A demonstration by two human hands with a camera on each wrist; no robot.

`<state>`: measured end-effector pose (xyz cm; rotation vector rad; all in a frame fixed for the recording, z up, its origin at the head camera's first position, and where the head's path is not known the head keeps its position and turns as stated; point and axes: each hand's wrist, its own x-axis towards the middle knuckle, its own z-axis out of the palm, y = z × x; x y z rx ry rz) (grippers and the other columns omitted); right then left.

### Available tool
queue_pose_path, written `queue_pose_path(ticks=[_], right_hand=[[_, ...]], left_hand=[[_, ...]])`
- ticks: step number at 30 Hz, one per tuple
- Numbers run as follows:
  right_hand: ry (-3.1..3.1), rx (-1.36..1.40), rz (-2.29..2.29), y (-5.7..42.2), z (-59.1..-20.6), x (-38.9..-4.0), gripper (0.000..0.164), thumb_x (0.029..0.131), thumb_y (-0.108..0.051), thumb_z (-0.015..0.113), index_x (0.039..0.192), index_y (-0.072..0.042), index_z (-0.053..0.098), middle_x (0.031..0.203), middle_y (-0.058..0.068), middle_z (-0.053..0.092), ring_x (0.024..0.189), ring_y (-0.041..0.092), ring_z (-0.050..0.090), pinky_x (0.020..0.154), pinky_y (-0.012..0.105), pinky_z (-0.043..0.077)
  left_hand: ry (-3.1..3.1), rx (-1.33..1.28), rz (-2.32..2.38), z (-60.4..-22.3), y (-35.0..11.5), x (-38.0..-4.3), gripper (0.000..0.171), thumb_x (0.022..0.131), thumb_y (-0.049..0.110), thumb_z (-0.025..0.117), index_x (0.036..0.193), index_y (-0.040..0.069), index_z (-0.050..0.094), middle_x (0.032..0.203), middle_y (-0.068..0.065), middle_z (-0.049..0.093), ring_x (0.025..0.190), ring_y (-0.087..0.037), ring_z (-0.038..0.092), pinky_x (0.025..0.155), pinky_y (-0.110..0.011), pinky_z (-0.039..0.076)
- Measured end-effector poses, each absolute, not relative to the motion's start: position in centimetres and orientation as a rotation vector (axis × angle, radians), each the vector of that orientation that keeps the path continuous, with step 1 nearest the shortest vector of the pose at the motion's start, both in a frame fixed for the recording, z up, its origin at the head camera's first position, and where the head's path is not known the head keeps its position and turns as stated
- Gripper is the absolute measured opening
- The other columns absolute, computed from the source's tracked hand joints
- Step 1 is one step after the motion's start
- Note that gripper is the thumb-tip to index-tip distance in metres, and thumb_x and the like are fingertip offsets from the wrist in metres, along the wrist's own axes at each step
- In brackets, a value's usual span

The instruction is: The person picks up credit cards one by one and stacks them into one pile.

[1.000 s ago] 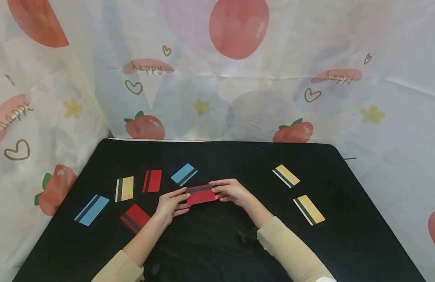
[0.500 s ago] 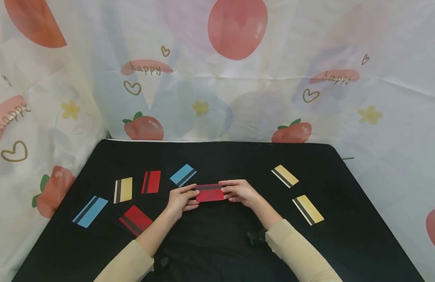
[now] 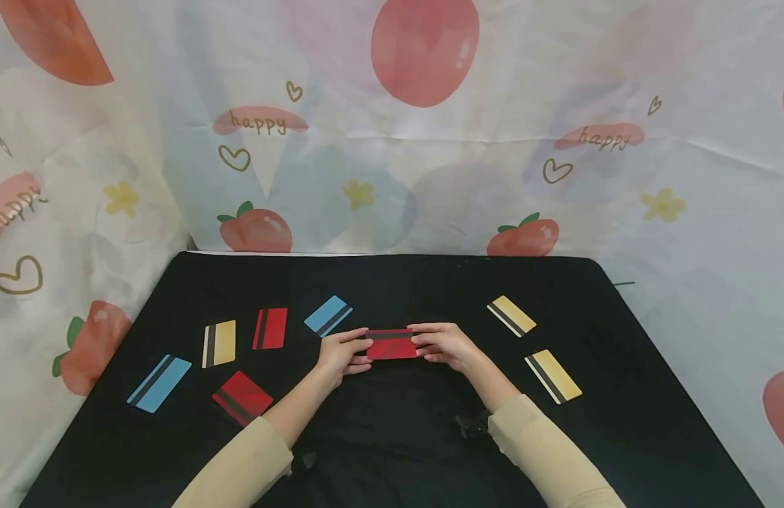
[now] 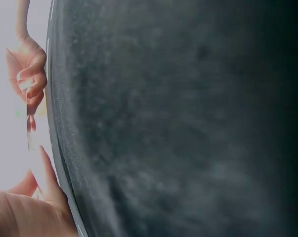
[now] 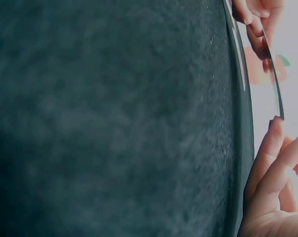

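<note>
Between both hands, a red card point(image 3: 392, 347) with a dark stripe along its top is held near the middle of the black table. My left hand point(image 3: 341, 355) pinches its left edge, and my right hand point(image 3: 447, 346) pinches its right edge. Seen from the side in the right wrist view, the card point(image 5: 277, 91) is a thin, slightly bowed line spanning the two hands. In the left wrist view the left hand point(image 4: 35, 207) appears at bottom and the right hand point(image 4: 30, 74) above it.
Left on the table point(image 3: 392, 437) lie a blue card point(image 3: 159, 383), a yellow card point(image 3: 219, 343), two red cards point(image 3: 269, 328) and, behind the left hand, another blue card point(image 3: 328, 315). Two yellow cards point(image 3: 553, 377) lie at right. A printed curtain point(image 3: 392, 176) hangs behind.
Both hands have carried the red card to the right, and it has turned from slightly tilted to nearly level. The other cards stay where they lie; the view has shifted slightly.
</note>
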<state>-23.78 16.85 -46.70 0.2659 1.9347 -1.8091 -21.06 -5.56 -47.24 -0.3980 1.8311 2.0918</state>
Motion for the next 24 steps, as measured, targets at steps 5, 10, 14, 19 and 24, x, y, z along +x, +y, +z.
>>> queue_pose_path(ticks=[5,10,14,19,24], right_hand=[[1.941,0.324,-1.813,17.5,-46.9,-24.0,0.041,0.081,-0.008,0.068,0.121,-0.007,0.06,0.074,0.004,0.068,0.056,0.009,0.064,0.05,0.017,0.051],[1.946,0.351,-1.811,18.0,-47.2,-24.1,0.04,0.082,-0.008,0.067,0.121,-0.006,0.06,0.075,0.004,0.068,0.057,0.009,0.063,0.051,0.017,0.051],[1.955,0.37,-1.809,18.3,-47.4,-24.2,0.04,0.083,-0.009,0.066,0.122,-0.005,0.059,0.079,0.004,0.068,0.058,0.009,0.064,0.052,0.017,0.052],[1.976,0.415,-1.8,18.4,-47.4,-24.1,0.04,0.083,-0.009,0.067,0.121,-0.003,0.059,0.079,0.003,0.069,0.057,0.009,0.064,0.052,0.017,0.052],[2.011,0.453,-1.792,18.4,-47.1,-24.0,0.039,0.083,-0.009,0.066,0.12,0.0,0.059,0.078,0.004,0.069,0.056,0.009,0.063,0.052,0.018,0.053]], left_hand=[[1.822,-0.389,2.081,-47.4,-5.0,-21.5,0.042,0.084,0.012,0.066,0.125,0.009,0.057,0.11,-0.019,0.063,0.055,-0.014,0.065,0.057,-0.03,0.057],[1.821,-0.385,2.069,-47.6,-4.5,-21.8,0.042,0.084,0.012,0.066,0.125,0.009,0.057,0.111,-0.019,0.063,0.056,-0.014,0.065,0.056,-0.028,0.056],[1.827,-0.382,2.071,-47.7,-4.1,-22.1,0.042,0.083,0.011,0.066,0.124,0.009,0.058,0.109,-0.02,0.063,0.055,-0.014,0.065,0.054,-0.027,0.056],[1.833,-0.399,2.08,-47.8,-3.7,-22.3,0.04,0.083,0.009,0.067,0.122,0.007,0.059,0.107,-0.02,0.064,0.053,-0.014,0.065,0.053,-0.026,0.055],[1.826,-0.411,2.081,-48.0,-3.3,-22.5,0.04,0.082,0.007,0.067,0.121,0.006,0.06,0.107,-0.021,0.063,0.053,-0.015,0.065,0.052,-0.027,0.056]])
